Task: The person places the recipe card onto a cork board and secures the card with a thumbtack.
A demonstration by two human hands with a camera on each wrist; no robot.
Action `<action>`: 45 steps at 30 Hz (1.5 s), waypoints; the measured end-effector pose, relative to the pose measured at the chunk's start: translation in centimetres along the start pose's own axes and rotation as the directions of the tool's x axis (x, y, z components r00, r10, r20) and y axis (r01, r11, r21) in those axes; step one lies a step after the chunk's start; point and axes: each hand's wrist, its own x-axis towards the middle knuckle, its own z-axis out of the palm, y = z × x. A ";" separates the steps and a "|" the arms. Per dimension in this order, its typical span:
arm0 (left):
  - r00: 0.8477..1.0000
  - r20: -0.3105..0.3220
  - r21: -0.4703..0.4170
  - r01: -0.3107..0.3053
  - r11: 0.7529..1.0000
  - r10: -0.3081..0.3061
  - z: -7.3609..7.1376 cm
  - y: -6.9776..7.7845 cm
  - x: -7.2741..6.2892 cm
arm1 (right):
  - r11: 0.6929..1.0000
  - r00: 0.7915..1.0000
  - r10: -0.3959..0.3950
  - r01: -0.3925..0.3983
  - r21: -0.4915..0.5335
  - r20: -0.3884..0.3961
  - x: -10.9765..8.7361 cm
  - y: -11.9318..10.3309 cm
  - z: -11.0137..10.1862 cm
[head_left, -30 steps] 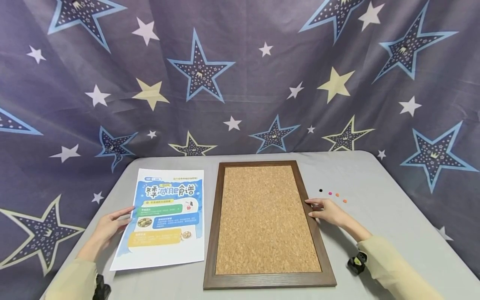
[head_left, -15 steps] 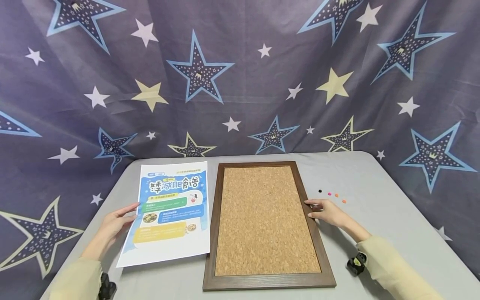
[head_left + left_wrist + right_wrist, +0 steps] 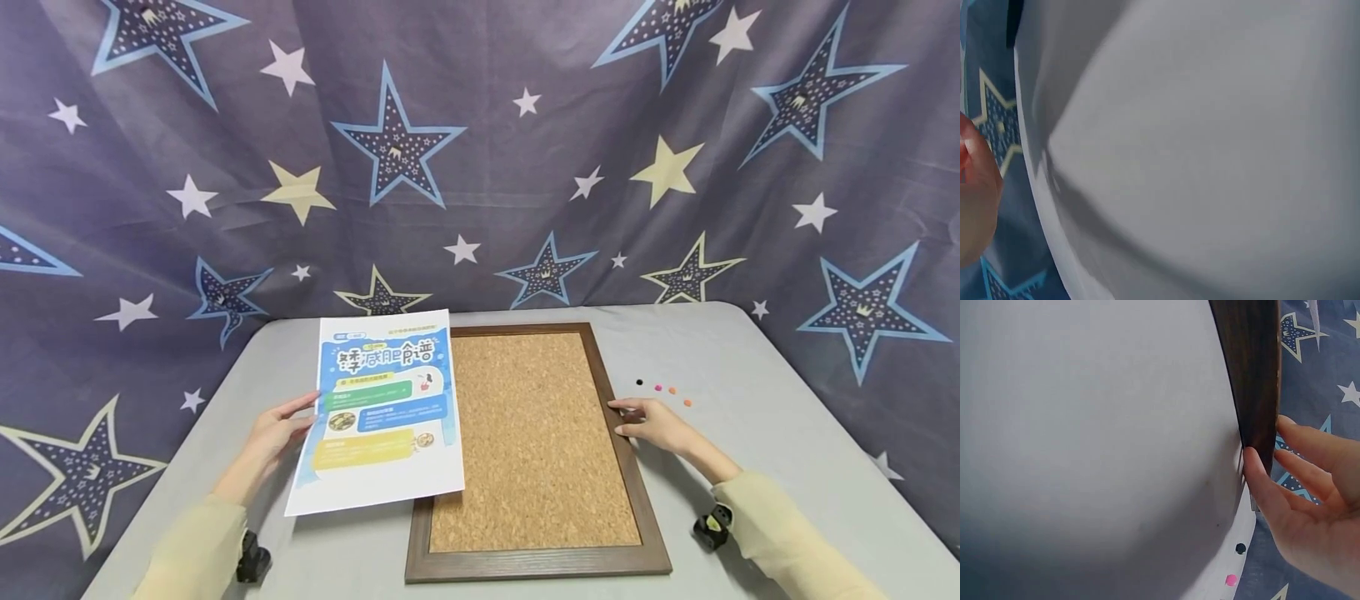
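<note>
In the head view my left hand (image 3: 272,439) pinches the left edge of a printed paper poster (image 3: 378,492) with a blue, green and yellow layout. The sheet is raised, and its right part covers the left side of a corkboard (image 3: 540,442) with a dark brown frame. My right hand (image 3: 656,423) grips the frame's right side. The right wrist view has the right hand (image 3: 1316,506) with thumb and fingers on either side of the brown frame (image 3: 1254,381). Only part of the left hand (image 3: 977,206) shows at the left wrist view's edge; its grip is hidden there.
Several small push pins (image 3: 672,391), black, pink and orange, lie on the grey tabletop (image 3: 757,433) right of the corkboard. Behind the table hangs a purple-grey star-patterned curtain (image 3: 495,167). A small black device (image 3: 712,527) sits on each wrist.
My left hand has lifted the poster and carried it right, from beside the corkboard to partly over its left side. My right hand stays on the frame.
</note>
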 end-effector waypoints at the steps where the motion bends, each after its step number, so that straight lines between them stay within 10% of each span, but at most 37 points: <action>1: 1.000 0.003 -0.003 0.004 1.000 -0.004 0.5 0.1 0.1 | 1.000 1.000 0.004 -0.004 0.000 -0.001 0.0 0.0 0.0; 22: 0.999 0.035 -0.063 0.020 0.998 -0.018 10.4 1.3 0.0 | 1.000 1.000 0.008 -0.008 0.014 -0.001 0.1 0.0 -0.1; 45: 1.000 0.011 -0.061 0.003 0.998 -0.002 17.2 1.5 -1.4 | 0.999 1.000 0.009 -0.009 0.045 0.002 0.0 0.3 0.0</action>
